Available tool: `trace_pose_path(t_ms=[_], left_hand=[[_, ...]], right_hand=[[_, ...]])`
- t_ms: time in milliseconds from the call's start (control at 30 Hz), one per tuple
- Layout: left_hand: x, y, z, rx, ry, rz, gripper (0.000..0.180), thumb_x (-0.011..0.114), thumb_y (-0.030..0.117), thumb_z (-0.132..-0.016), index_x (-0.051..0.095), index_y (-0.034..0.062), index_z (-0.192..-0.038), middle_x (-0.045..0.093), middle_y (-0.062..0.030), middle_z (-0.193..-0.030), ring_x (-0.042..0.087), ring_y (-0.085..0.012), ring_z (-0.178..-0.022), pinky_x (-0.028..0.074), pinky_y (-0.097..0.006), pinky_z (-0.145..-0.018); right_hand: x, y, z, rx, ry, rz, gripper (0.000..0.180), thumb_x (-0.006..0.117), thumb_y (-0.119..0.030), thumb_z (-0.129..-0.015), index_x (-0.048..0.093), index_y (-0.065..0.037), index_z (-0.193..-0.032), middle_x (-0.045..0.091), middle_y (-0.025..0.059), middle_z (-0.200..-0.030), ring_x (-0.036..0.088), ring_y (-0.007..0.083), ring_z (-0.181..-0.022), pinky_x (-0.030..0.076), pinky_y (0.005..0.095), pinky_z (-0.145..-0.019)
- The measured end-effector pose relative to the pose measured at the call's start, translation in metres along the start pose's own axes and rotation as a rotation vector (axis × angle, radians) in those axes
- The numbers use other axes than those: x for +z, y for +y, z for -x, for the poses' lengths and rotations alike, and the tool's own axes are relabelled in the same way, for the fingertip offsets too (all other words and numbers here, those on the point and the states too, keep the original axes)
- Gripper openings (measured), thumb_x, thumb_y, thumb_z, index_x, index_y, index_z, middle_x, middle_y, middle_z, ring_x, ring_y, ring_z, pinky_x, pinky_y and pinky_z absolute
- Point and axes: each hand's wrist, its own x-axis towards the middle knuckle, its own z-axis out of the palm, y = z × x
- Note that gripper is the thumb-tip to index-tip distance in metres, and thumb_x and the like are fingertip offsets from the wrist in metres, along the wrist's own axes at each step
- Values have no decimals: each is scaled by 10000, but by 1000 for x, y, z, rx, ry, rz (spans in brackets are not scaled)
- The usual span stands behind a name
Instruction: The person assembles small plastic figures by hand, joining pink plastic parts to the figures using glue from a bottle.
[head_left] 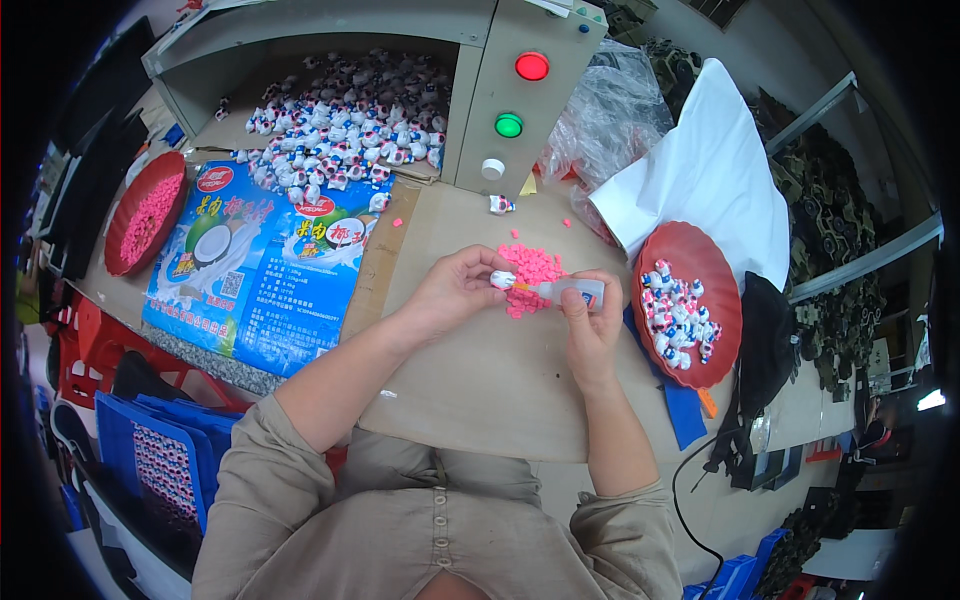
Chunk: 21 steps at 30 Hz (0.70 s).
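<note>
My left hand [448, 292] pinches a small white figurine [502, 280] between thumb and fingertips, over the middle of the table. My right hand [594, 335] is closed around a small clear glue bottle [562, 290], tilted on its side. The bottle's thin orange nozzle [524, 288] points left and is at or very near the figurine; whether they touch I cannot tell. Just behind and under my hands lies a loose heap of small pink pieces [535, 263]. Another white figurine with blue and dark marks [502, 204] lies farther back.
A large pile of figurines [350, 125] spills from a grey metal box [475, 110] with red and green lights. Red bowls stand left, with pink pieces [117, 215], and right, with figurines [735, 310]. A blue printed sheet [255, 290] covers the left; white cloth [700, 160] lies back right.
</note>
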Motion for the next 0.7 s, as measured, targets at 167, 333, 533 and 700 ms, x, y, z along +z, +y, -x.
trace_pose_path(t_ms=[167, 333, 533, 700], left_hand=[[1, 1, 0, -4, 4, 9, 256, 526, -97, -736, 496, 30, -956, 528, -51, -1013, 517, -105, -913, 444, -234, -813], [0, 0, 0, -15, 2, 4, 250, 532, -88, -739, 496, 30, -956, 532, -49, -993, 516, -101, -905, 444, -229, -803], [1, 0, 0, -29, 1, -4, 250, 542, -82, -735, 496, 30, -954, 546, -49, -946, 522, -94, -879, 448, -218, -779], [0, -1, 0, 21, 23, -12, 237, 576, -41, -723, 507, 0, -947, 562, -60, -885, 548, -110, -836, 462, -234, -744]], right_hand=[[1, 0, 0, -2, 11, 17, 211, 524, -146, -833, 406, -22, -955, 434, 38, -893, 452, 103, -806, 385, 235, -705], [2, 0, 0, -3, -1, 25, 215, 529, -145, -830, 406, -16, -951, 429, 40, -893, 451, 103, -797, 387, 232, -694], [2, 5, -1, -95, 15, 100, 215, 536, -133, -822, 409, -9, -944, 412, 37, -867, 436, 101, -754, 381, 224, -656], [3, 4, -1, -190, 18, 215, 230, 549, -133, -812, 411, -1, -940, 419, 55, -852, 441, 107, -724, 381, 220, -615]])
